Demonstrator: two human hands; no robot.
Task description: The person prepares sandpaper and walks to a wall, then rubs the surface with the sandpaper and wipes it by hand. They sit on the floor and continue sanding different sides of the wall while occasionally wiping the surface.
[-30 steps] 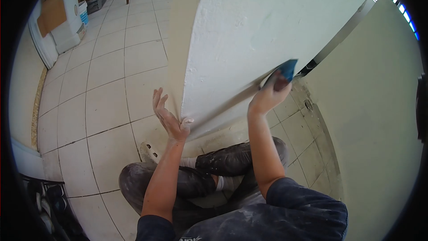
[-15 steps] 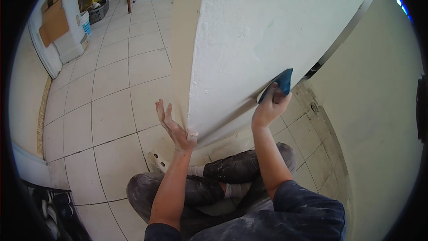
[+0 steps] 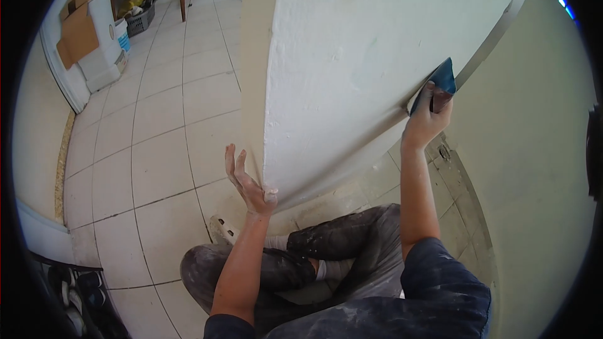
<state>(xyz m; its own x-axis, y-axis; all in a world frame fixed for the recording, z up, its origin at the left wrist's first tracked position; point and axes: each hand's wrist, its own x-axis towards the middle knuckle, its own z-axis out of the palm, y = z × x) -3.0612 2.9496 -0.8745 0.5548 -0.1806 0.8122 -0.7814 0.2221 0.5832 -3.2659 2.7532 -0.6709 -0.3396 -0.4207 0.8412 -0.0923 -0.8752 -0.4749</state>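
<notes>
My right hand (image 3: 429, 116) is wrapped round a folded blue sheet (image 3: 444, 77), pressed against the broad face of the white wall (image 3: 352, 56) near its right edge. Against the wall's lower left corner rests my left hand (image 3: 249, 185), its dusty fingers raised and spread, with nothing in them. Small bumps and chips show along the wall's left edge. White dust marks my forearms, my dark trousers (image 3: 358, 235) and my dark shirt.
Tiled floor (image 3: 157, 176) runs along the left. At the back left are a cardboard box (image 3: 78, 41), a white bucket (image 3: 122, 34) and a grey basket (image 3: 141, 20). Shoes (image 3: 75, 301) lie at the lower left. Another pale wall (image 3: 527, 138) curves along the right.
My right hand has moved up and to the right along the wall with the blue sheet. The left hand has hardly moved.
</notes>
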